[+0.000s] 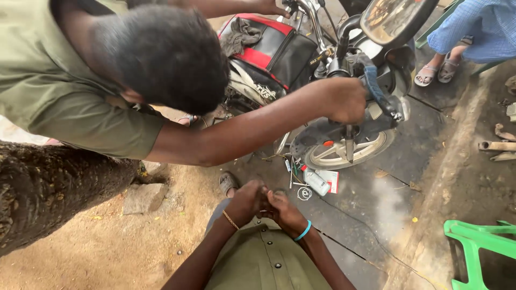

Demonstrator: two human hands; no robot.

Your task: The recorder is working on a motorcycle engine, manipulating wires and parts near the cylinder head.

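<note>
My left hand [244,201], with a thin gold bracelet on its wrist, and my right hand [285,212], with a blue wristband, meet in front of my olive shirt at the bottom middle. Their fingers are curled and pressed against each other, and whatever lies between them is hidden. Ahead of them stands a motorcycle [285,51] with a red and black tank. A co-worker in an olive shirt [59,80] leans in from the left, one hand [348,101] gripping the handlebar above the front wheel [344,153].
A small white bottle [314,181], a wire coil [304,193] and small tools lie on the ground by the wheel. A tree trunk [48,188] fills the left. A green plastic chair [475,241] stands at the bottom right. Another person's sandalled feet [438,72] are at the top right.
</note>
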